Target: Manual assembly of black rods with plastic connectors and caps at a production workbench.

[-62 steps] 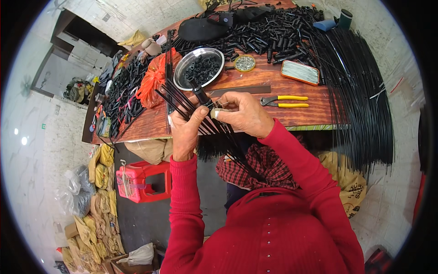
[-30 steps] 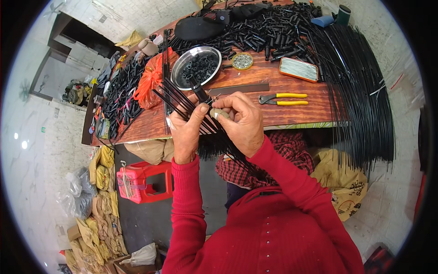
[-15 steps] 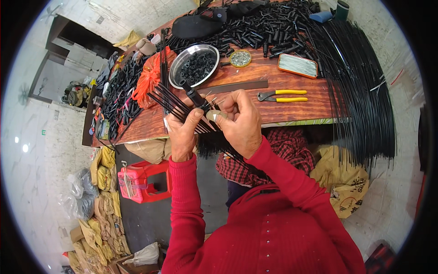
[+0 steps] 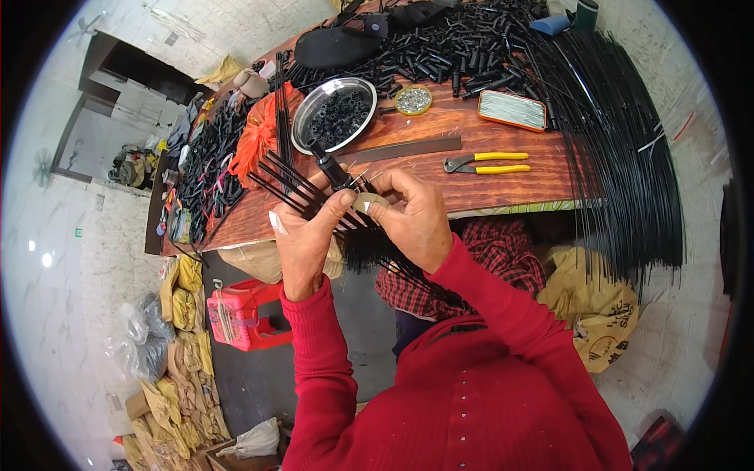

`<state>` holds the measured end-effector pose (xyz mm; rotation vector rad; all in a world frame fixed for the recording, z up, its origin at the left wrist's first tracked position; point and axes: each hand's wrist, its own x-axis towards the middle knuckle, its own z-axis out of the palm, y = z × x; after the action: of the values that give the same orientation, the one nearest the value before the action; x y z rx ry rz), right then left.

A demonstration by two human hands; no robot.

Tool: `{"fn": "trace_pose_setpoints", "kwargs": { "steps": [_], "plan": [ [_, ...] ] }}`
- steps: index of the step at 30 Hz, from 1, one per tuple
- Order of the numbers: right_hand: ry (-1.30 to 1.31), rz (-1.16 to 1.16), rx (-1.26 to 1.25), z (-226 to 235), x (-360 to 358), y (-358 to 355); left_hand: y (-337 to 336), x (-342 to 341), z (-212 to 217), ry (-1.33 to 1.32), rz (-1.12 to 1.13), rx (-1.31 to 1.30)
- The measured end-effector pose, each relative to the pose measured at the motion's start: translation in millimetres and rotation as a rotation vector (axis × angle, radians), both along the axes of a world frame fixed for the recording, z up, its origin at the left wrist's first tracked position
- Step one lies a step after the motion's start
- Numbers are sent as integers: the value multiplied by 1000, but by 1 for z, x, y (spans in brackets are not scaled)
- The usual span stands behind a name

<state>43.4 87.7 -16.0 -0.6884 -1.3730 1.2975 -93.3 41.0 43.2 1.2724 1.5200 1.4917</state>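
My left hand (image 4: 308, 242) is closed around a partly built umbrella frame, with its thumb pressed on the base of a short black tube (image 4: 327, 163). Thin black ribs (image 4: 276, 188) fan out past the fingers to the upper left, and more rods hang below the palms. At the tube's lower end my right hand (image 4: 418, 218) pinches the joint where thin wire ends stick out. A pale wrap covers its thumb, and white tape (image 4: 277, 223) shows on the left hand. The exact point of grip is hidden behind the fingers.
On the wooden table (image 4: 503, 184) lie yellow-handled pliers (image 4: 487, 162), a flat dark bar (image 4: 408, 148), a steel bowl (image 4: 369, 98) of black rings, a tin (image 4: 512, 111) of wires and a dish (image 4: 413, 100) of small metal parts. Long black rods (image 4: 628, 157) overhang the right edge.
My left hand has turned, its wrist moving slightly left and lower, so the white tape now shows. The right hand stays at the joint, its fingers shifting slightly.
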Motion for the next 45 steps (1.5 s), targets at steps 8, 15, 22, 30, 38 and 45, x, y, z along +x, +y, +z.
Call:
{"fn": "trace_pose_setpoints", "kwargs": {
  "steps": [8,15,22,30,38,45],
  "plan": [
    [13,16,-4,-2,9,-4,5,-1,-6,113,6,47],
    [-140,189,-70,-1,17,10,8,-9,-16,-18,-65,84],
    [-23,284,-30,-16,13,34,14,-15,-22,-61,-60,91],
    [-103,276,-17,2,11,37,29,-10,-21,-375,-189,205],
    [-222,-7,172,1,23,26,36,-4,-33,-297,-137,177],
    [-246,93,182,-6,28,43,38,-4,-41,-213,-17,166]
  ]
}}
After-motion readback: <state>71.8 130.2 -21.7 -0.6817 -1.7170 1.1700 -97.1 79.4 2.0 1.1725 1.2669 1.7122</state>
